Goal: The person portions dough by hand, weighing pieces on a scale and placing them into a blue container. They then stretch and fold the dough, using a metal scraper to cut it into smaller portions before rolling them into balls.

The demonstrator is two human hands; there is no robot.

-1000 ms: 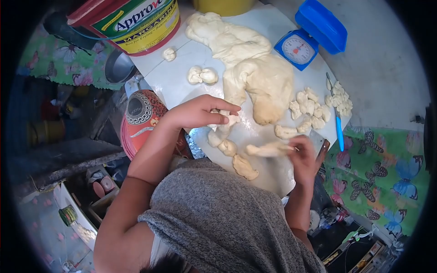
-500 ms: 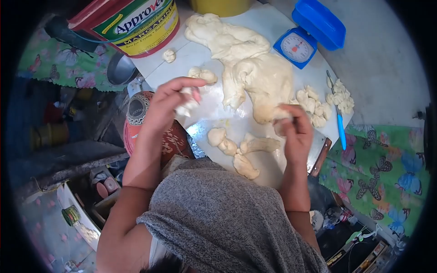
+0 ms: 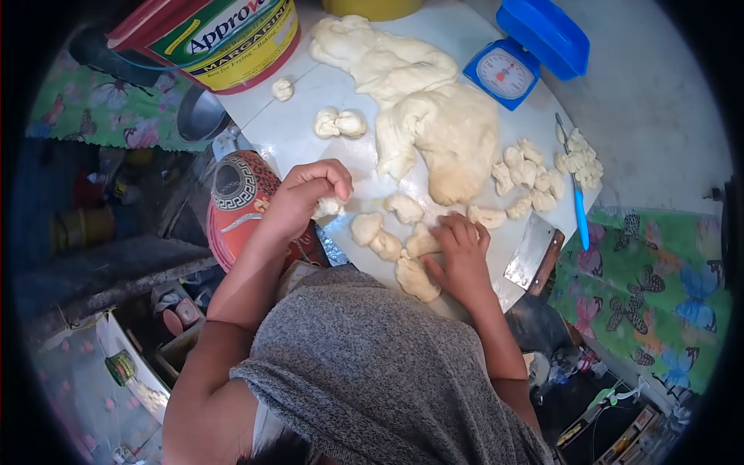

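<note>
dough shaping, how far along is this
Done: a few shaped pieces lie near the board's front edge, and cut bits sit by the blue knife. In hand: the left hand has its grip on a small piece, and the right hand presses another on the board. Left: the big dough mass is uncut, so most remains.
</note>
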